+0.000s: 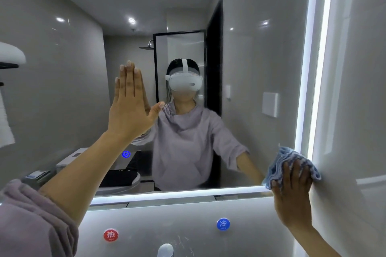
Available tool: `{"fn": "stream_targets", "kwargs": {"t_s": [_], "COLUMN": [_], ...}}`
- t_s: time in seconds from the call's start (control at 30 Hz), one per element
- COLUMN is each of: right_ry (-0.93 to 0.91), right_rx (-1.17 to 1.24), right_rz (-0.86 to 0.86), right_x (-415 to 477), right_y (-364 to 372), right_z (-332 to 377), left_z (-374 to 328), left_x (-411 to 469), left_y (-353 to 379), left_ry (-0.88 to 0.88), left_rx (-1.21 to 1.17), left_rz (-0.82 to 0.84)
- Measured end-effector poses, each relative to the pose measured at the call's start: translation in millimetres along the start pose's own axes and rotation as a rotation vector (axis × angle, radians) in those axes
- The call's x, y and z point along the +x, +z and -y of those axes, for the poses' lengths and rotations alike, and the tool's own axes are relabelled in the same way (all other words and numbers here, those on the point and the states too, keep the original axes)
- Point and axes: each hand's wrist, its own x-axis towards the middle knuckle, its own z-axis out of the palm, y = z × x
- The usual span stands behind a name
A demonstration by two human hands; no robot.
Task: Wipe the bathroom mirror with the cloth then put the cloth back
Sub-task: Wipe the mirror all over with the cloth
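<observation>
Pressing blue cloth (292,162) under right hand (292,190) on mirror (250,69) (left hand (131,108) flat, empty).

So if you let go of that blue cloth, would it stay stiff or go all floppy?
Probably floppy: the blue cloth bunches in soft folds under the right hand. It looks thin, so likely light. It would probably slide down the smooth mirror.

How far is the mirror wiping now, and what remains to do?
Done: the cloth is already picked up. In hand: the right hand presses it on the mirror at the lower right corner, while the left hand lies flat on the glass. How much is already wiped cannot be told. Left: any glass not yet wiped, then putting the cloth back.
</observation>
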Motion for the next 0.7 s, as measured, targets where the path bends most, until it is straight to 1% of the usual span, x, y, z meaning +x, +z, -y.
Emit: {"fn": "stream_targets", "kwargs": {"t_s": [0.1, 0.2, 0.57, 0.63, 0.7], "right_ry": [-0.066, -0.064, -0.083, -0.068, 0.013], "right_rx": [0.006, 0.025, 0.085, 0.116, 0.165], "right_rz": [-0.059, -0.146, -0.289, -0.32, -0.374], "right_x": [26.2, 58.5, 113.4, 121.3, 132.7], "right_y": [-18.1, -38.1, -78.5, -85.4, -93.8], "right_z": [17.3, 35.2, 49.1, 56.7, 65.5], "left_z": [0.7, 0.6, -0.8, -1.2, -1.6], "left_x": [0.0, 0.4, -0.1, -0.1, -0.1], "left_y": [0.2, 0.6, -1.2, -2.1, -2.7], "left_ry": [-0.003, -0.006, -0.008, -0.009, -0.007], "left_rx": [-0.003, -0.006, -0.009, -0.019, -0.019], "left_rz": [0.002, 0.007, 0.011, 0.011, 0.012]}}
